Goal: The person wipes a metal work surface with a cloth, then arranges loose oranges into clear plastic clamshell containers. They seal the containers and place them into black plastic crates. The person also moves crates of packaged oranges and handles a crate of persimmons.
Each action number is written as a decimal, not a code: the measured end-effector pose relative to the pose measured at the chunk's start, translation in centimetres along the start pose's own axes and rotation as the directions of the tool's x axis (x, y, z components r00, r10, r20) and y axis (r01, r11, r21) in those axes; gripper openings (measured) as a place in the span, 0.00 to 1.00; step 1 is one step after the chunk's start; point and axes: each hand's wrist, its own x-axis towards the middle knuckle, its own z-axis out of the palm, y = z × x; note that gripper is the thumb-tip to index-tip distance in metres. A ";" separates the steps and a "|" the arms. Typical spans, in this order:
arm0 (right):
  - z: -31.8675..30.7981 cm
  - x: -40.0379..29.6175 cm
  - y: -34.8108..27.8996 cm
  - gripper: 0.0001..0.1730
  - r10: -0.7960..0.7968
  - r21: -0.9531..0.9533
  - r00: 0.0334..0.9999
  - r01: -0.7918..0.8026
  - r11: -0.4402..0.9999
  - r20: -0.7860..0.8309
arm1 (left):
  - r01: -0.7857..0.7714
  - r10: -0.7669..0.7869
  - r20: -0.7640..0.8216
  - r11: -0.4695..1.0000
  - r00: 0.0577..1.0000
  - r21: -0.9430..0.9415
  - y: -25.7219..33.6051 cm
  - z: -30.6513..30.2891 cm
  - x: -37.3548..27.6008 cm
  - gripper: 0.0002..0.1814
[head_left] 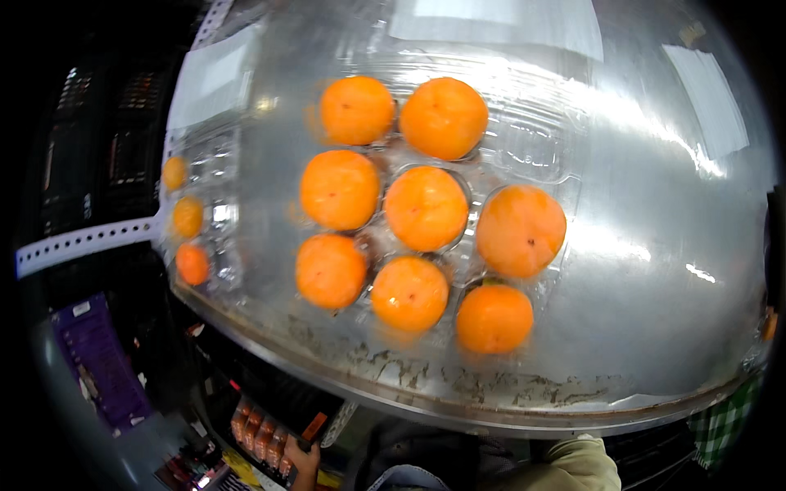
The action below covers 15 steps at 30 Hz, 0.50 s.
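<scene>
Below the table's edge at lower left, a bare hand point(301, 457), apparently my left hand, is closed around a black edge with an orange tag point(315, 428). Small clear packs of orange produce point(263, 437) lie in a dark crate beside it. My right hand is out of view; a beige sleeve-like cloth point(580, 463) shows at the bottom. Before me, several orange persimmons point(427, 208), bottoms up, sit in rows in a clear plastic tray point(568, 230) on a metal table point(638, 288). A bare moulded compartment point(531, 147) shows at the tray's upper right.
Another clear tray point(218, 178) with three orange fruits point(187, 216) lies at the table's left edge. A perforated white metal strip point(86, 247) juts out left. A purple crate point(101, 362) stands low left; green checked cloth point(731, 423) hangs at lower right.
</scene>
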 end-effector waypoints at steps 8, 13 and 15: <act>-8.9 -12.8 -0.5 0.28 0.104 0.034 0.910 -0.129 0.991 0.401 | -0.054 0.061 -0.046 0.990 0.997 0.131 -0.3 -0.1 -0.8 0.19; -15.2 -18.6 3.4 0.19 0.131 -0.263 0.542 0.174 0.949 0.830 | -0.025 0.039 -0.095 0.989 0.995 0.143 2.0 -1.9 0.2 0.18; -16.5 -18.2 6.8 0.11 0.166 -0.545 0.522 0.762 0.349 0.837 | -0.022 0.044 -0.123 0.985 0.991 0.172 1.3 -1.4 0.8 0.21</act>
